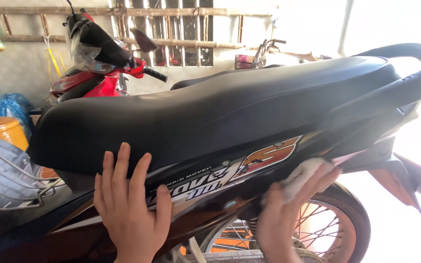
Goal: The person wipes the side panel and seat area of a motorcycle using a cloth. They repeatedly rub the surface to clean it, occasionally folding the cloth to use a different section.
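Two hands on the motorbike (pixel 249 112), both low on the side panel (pixel 220 178) under the black seat (pixel 210 107). Left hand (pixel 130 204) is spread flat, fingers up, palm braced on the panel right at the seat edge, holding nothing. Right hand (pixel 288 214) presses a whitish cloth (pixel 300 175) against the bodywork near the rear, just above the rear wheel (pixel 327 229); fingers lie over the cloth, not pinching it.

Risks, as I judge them: cloth sits close to the orange spokes, so a loose corner could drop or snag in the wheel w/ a careless stroke. Grit in the cloth could scratch the decal. Leaning hard w/ the left could rock the bike toward the red motorbike (pixel 98 63) behind. Wire basket (pixel 6 175) sits near the left elbow, easy to knock.
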